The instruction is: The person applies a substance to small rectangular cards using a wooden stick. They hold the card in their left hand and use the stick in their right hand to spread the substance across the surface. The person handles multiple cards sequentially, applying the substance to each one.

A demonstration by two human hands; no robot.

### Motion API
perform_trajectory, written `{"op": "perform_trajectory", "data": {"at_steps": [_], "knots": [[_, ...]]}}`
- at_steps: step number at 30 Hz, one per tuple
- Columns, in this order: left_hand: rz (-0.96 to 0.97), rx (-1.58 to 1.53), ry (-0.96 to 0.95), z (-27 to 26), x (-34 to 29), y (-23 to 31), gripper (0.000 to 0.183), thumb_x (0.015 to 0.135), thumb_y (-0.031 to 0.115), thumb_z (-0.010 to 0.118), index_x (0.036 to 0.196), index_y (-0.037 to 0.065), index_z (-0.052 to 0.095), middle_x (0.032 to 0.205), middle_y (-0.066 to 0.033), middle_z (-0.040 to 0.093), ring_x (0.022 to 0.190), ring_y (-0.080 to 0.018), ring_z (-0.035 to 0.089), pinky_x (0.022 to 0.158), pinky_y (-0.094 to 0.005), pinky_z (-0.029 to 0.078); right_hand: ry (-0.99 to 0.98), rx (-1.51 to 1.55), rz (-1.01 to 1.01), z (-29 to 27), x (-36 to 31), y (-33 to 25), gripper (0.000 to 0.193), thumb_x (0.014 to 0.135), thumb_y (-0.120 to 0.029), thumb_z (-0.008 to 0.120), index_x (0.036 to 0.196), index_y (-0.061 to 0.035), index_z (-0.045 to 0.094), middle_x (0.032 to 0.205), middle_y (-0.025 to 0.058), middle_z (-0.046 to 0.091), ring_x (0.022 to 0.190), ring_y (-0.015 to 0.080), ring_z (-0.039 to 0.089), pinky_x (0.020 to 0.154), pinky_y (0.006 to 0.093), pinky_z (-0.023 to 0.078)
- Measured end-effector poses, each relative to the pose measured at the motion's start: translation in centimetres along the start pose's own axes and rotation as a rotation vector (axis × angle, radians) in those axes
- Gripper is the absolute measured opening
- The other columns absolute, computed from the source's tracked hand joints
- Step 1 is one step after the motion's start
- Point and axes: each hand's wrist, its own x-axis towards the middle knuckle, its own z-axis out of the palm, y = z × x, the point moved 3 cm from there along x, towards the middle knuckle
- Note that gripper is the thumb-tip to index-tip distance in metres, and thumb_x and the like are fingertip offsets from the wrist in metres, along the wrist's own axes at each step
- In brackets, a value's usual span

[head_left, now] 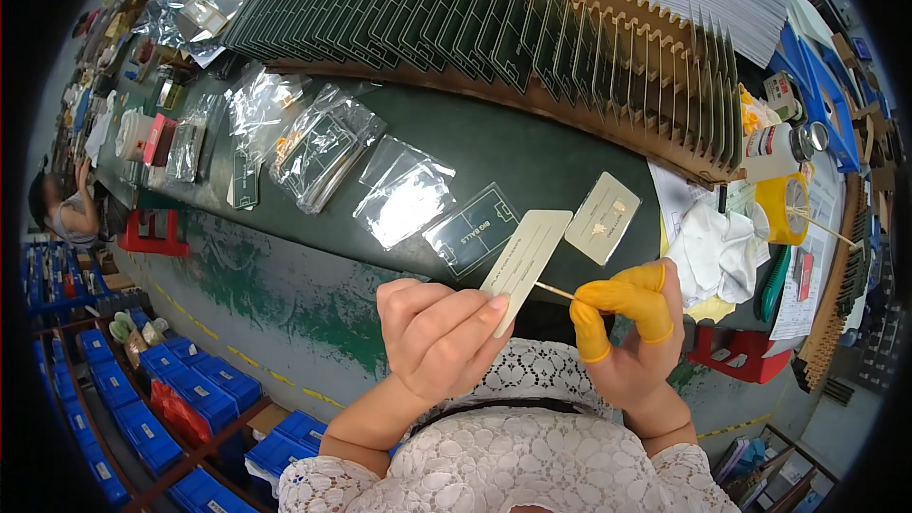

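My left hand [432,337] pinches a pale gold rectangular card [534,245] by its lower end, tilted up over the table's near edge. Yellow finger cots cover the thumb and some fingers of my right hand [632,328], which grips a thin wooden stick [555,292]. The stick's far tip meets or nearly meets the card's edge; whether they touch I cannot tell. Just beyond lies another pale card [605,218] with gold marks. A dark green card [475,231] with white lines rests to the left, beside clear plastic sleeves [404,195].
Slotted brown racks [655,147] hold rows of dark green cards across the back. Bagged cards [323,152] lie left. At right are a white cloth [714,252], a yellow tape roll [785,209] and bottles [774,147]. Blue bins [195,389] stand below; a person [76,209] sits far left.
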Motion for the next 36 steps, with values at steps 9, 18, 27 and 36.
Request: {"op": "perform_trajectory", "data": {"at_steps": [9, 18, 27, 36], "knots": [[0.003, 0.008, 0.011, 0.1, -0.1, -0.1, 0.042, 0.070, -0.004, 0.083, 0.104, 0.011, 0.061, 0.094, -0.0022, 0.064, 0.076, -0.0203, 0.057, 0.067, -0.0342, 0.042, 0.014, 0.021, -0.005, 0.0, 0.0, 0.4, 0.028, 0.073, -0.007, 0.083, 0.097, -0.0093, 0.070, 0.085, 0.0065, 0.062, 0.073, 0.0233, 0.049, 0.066, 0.0352, 0.037], [-0.002, 0.006, 0.006, 0.1, -0.2, -0.1, 0.043, 0.071, -0.004, 0.082, 0.105, 0.011, 0.062, 0.095, -0.0022, 0.064, 0.077, -0.0204, 0.057, 0.067, -0.0347, 0.043, 0.004, 0.018, 0.003, 0.2, -0.2, -0.1, 0.029, 0.071, -0.010, 0.085, 0.096, -0.0113, 0.071, 0.084, 0.0038, 0.061, 0.071, 0.0220, 0.050, 0.064, 0.0341, 0.036], [-0.045, 0.028, 0.017, 0.2, -0.1, -0.4, 0.042, 0.070, -0.008, 0.081, 0.103, 0.010, 0.061, 0.091, -0.0038, 0.065, 0.075, -0.0217, 0.057, 0.068, -0.0345, 0.043, 0.056, -0.020, 0.022, -0.2, -0.3, 1.4, 0.028, 0.070, -0.003, 0.083, 0.093, -0.0091, 0.068, 0.082, 0.0053, 0.060, 0.071, 0.0250, 0.051, 0.065, 0.0357, 0.037], [-0.050, 0.022, 0.085, 0.3, 0.2, -1.0, 0.040, 0.071, -0.012, 0.079, 0.101, 0.007, 0.062, 0.089, -0.0057, 0.064, 0.076, -0.0216, 0.056, 0.069, -0.0334, 0.042, -0.037, -0.437, 0.056, -1.6, -1.6, 6.6, 0.022, 0.076, -0.004, 0.077, 0.094, -0.0035, 0.065, 0.084, 0.0075, 0.056, 0.076, 0.0273, 0.050, 0.070, 0.0379, 0.035]]}}
